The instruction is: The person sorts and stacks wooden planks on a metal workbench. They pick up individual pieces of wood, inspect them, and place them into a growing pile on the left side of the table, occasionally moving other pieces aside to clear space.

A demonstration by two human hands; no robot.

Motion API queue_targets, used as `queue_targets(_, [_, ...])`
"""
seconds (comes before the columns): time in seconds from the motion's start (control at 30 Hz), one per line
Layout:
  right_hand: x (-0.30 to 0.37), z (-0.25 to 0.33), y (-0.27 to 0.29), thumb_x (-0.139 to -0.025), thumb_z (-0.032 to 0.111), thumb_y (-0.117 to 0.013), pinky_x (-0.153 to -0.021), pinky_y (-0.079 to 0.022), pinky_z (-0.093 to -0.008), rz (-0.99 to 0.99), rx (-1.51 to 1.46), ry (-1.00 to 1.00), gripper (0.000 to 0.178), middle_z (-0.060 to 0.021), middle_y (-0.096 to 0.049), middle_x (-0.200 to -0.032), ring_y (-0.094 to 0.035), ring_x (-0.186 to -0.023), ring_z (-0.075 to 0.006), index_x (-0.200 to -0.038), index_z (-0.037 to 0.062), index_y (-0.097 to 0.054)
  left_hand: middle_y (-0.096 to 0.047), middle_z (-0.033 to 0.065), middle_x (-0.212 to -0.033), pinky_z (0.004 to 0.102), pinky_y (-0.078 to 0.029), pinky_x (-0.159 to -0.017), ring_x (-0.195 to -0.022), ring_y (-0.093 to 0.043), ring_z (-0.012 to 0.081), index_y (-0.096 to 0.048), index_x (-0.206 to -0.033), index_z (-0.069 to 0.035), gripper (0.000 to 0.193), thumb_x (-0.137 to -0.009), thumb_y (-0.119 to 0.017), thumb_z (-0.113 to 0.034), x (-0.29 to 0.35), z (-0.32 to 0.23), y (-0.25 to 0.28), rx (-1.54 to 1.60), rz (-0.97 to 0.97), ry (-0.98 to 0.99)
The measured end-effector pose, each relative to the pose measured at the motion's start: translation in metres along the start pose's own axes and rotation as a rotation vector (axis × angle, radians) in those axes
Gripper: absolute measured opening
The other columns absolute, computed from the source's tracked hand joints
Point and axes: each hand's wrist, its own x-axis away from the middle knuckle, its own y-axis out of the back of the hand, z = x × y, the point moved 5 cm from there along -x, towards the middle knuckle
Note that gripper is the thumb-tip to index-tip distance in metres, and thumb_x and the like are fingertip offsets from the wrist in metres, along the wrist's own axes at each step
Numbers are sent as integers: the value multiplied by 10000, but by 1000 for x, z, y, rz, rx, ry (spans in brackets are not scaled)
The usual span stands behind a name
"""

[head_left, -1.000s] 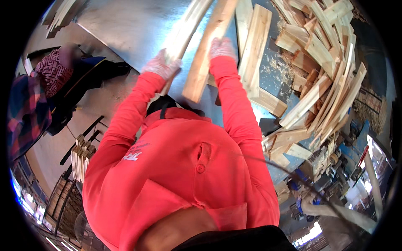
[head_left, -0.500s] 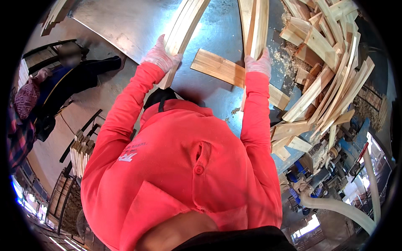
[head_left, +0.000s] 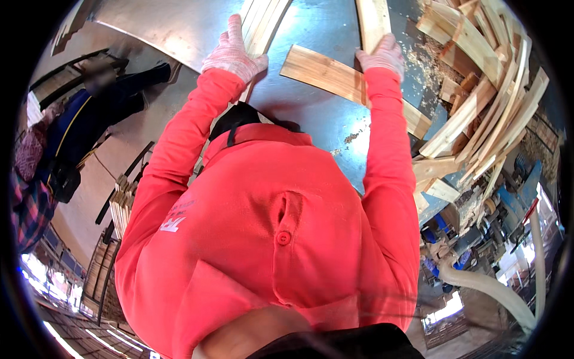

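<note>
A worker in a red top (head_left: 239,197) is handling long timber at a metal table (head_left: 317,30), both hands gloved in pale knit. Good handling here is probably calling for a grip across the full width of each piece, the near ends level, the wrists straight, and the fingertips clear of the edges where one length is meeting another.

The left hand (head_left: 235,58) is straddling a bundle of narrow wooden strips (head_left: 260,27), which is running away beyond the fingers. The forefinger (head_left: 234,27) is pointing straight along the bundle's left edge and the thumb is stretching out to the right, leaving a wide spread between them; how firmly they are pressing cannot be told.

The right hand (head_left: 381,55) is closing over the near end of a pale board (head_left: 373,24), thumb at its left edge, fingertips (head_left: 390,40) curling at its right, the rest of the length extending ahead of the fingers.

Between the two sets of fingers, a flat brown plank (head_left: 323,72) is lying crosswise, apparently passing beneath the right wrist. Right of the right fingers, sawdust (head_left: 426,60) is dotting the surface, with a heap of offcuts (head_left: 457,122) lying farther out. Well left of the left fingers, a person in dark clothing (head_left: 84,122) is appearing, details blurred.
</note>
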Motion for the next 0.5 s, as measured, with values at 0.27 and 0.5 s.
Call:
queue_targets(0.27, [68,137,-16,-851,393,-568,-929,-468,-437,431,-689,356,518,-240,-630,-1123,-594,-1063,-386,-1203,12,-567,-313,276,-1459,435,-409,-1030,-1293,-422,416,-162,-1500,-72,1104,-710,-696,-628,-11,-14,22,12,-66,-132])
queue_targets(0.5, [85,0,1,-727,435,-731,-1114,-263,-489,159,156,455,943,-199,-380,-1453,-336,-1355,-379,-1477,130,-249,-368,175,-1425,546,-398,-989,-1273,-438,368,-185,-1483,-176,1016,-694,-748,-480,-21,-13,13,-189,-156,-32])
